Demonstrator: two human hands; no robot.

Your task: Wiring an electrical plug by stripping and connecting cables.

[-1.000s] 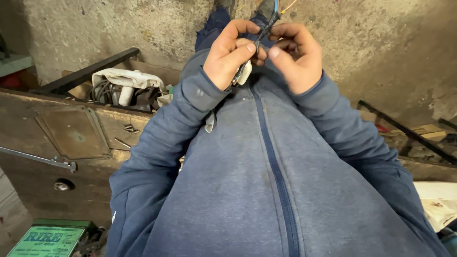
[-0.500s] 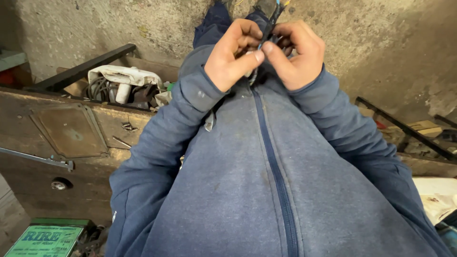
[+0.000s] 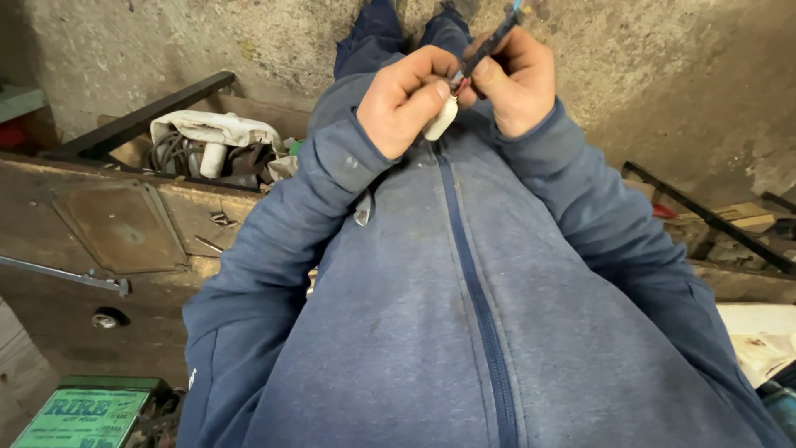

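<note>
our left hand (image 3: 406, 99) curled shut, thumb and forefinger pinching small white plug (image 3: 439, 119), which hangs just below thumb. our right hand (image 3: 518, 83) closed round thin dark cable (image 3: 489, 40), cable running up past fingers toward top edge. both hands touching, held in front of chest over blue zip jacket (image 3: 464, 315). below and left of left hand: rusty metal worktop (image 3: 116, 232) with white tool and coiled wires (image 3: 207, 145). green box (image 3: 83, 415) far below, near elbow.
</note>
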